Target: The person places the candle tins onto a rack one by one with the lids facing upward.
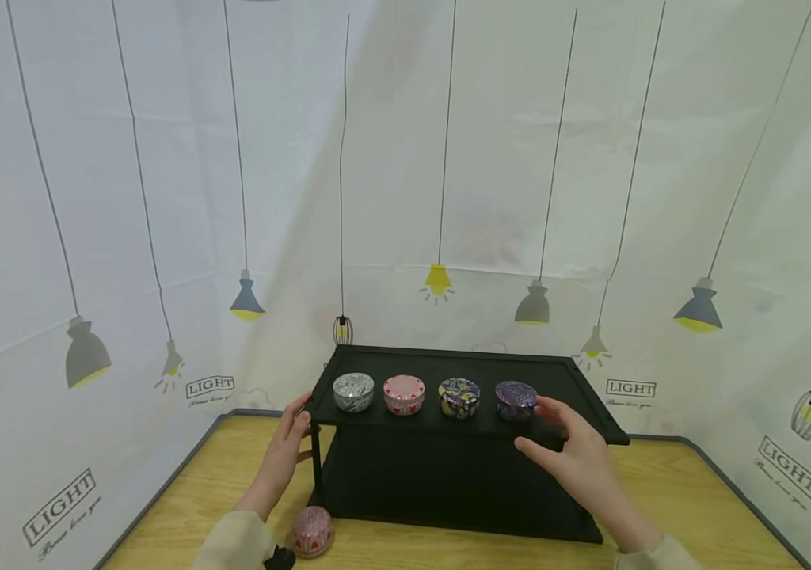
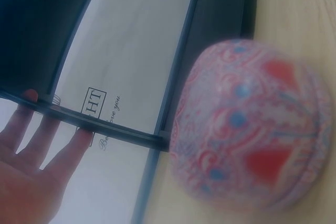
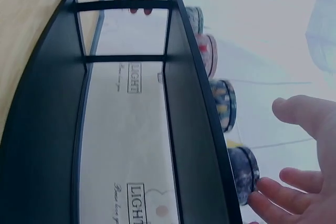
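Note:
A black two-tier shelf (image 1: 448, 426) stands on the table, with a row of round patterned tins along the front of its top board. From the left they are a grey-white tin (image 1: 353, 393), a pink tin (image 1: 404, 394), a blue-and-yellow tin (image 1: 458, 397) and a dark purple tin (image 1: 515, 400). My left hand (image 1: 286, 443) grips the shelf's upper left corner, its fingers round the post. Fingertips of my right hand (image 1: 580, 463) touch the purple tin's right side, while the thumb is spread away from it, as the right wrist view shows.
Another pink tin (image 1: 313, 531), with red hearts and a domed lid, sits on the wooden table (image 1: 234, 455) by the shelf's front left foot. White sheeting (image 1: 391, 174) printed with hanging lamps rises behind and at both sides. The table has a dark edge.

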`<state>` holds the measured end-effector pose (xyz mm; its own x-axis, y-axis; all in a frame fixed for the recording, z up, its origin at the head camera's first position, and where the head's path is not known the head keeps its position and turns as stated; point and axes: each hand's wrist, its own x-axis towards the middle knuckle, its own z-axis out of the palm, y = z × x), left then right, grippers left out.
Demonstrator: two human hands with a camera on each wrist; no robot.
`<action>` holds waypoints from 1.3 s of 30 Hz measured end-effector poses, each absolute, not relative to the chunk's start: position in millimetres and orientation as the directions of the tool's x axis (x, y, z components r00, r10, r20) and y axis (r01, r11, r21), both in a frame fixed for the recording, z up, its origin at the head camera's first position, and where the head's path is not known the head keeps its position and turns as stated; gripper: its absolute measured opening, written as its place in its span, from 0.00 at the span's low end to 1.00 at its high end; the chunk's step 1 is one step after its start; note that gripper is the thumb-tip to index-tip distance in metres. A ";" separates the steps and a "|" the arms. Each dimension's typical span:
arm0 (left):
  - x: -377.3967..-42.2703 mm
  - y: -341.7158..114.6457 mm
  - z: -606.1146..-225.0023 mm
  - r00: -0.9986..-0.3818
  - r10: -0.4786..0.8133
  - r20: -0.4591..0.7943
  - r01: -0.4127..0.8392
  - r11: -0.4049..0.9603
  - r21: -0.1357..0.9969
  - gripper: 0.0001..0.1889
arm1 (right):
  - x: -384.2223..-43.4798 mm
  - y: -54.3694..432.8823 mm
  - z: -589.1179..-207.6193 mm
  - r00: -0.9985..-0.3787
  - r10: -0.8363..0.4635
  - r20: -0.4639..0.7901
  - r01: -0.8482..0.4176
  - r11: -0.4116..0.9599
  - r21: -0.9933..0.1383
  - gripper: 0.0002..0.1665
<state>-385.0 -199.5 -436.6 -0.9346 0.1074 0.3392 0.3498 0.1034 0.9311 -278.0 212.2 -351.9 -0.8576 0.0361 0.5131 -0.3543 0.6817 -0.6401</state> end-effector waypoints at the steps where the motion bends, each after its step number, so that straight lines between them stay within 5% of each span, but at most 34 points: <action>1: -385.0 -199.6 -436.9 -0.935 0.107 0.339 0.349 0.103 0.931 0.26 | -277.2 210.3 -352.8 -0.856 0.033 0.516 -0.361 0.676 -0.642 0.39; 20: -381.0 -199.0 -434.6 -0.936 0.093 0.340 0.349 0.116 0.930 0.27 | -267.6 179.3 -373.3 -0.891 -0.030 0.452 -0.384 0.582 -0.717 0.33; 39: -382.4 -199.9 -434.1 -0.938 0.107 0.329 0.340 0.103 0.935 0.26 | -276.5 139.0 -407.0 -0.883 -0.300 0.362 -0.468 0.485 -0.739 0.30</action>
<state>-382.4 -199.9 -434.1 -0.9382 0.1066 0.3293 0.3398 0.1033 0.9348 -276.5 139.0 -407.0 -0.8826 -0.2998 0.3621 -0.4679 0.4851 -0.7387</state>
